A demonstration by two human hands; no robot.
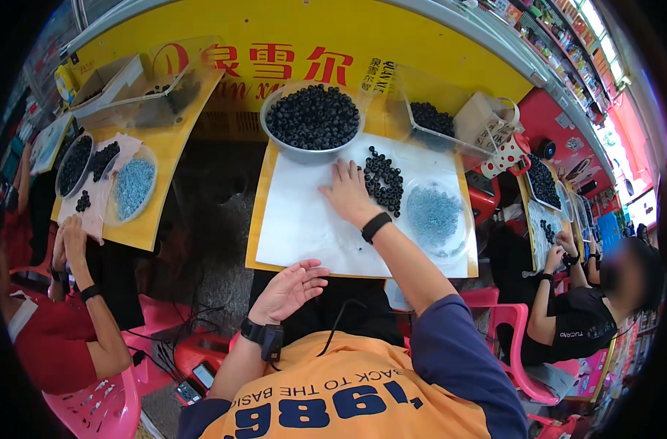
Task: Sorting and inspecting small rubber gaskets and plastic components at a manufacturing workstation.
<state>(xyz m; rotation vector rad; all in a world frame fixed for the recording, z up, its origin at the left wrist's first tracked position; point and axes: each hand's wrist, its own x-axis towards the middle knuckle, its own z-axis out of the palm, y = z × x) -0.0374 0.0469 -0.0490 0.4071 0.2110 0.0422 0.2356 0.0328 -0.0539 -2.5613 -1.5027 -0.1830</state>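
Beads (385, 183) lie below and right of the bowl (315, 156); just below it, our spread right hand (349, 195) seems to be gathering them; well below it, our left hand (286, 293) curls loosely, empty; picking one up would call for a fingertip pinch

A shop, with a row of hand-assembly tables set up inside it.
I can tell the shop by the shelves (560, 44) at upper right, packed with colourful goods — and the handwork by what lies around me: my yellow-topped table (263, 197) bears a basin (311, 156) of black beads (311, 117) and a heap of pale-blue bits (432, 216), with similar supplies on the left-hand table (154, 183). Co-workers in red (55, 336) and black (582, 314) sit on either side — pink plastic chairs (520, 351) all round, a yellow lettered panel (392, 36) ahead.
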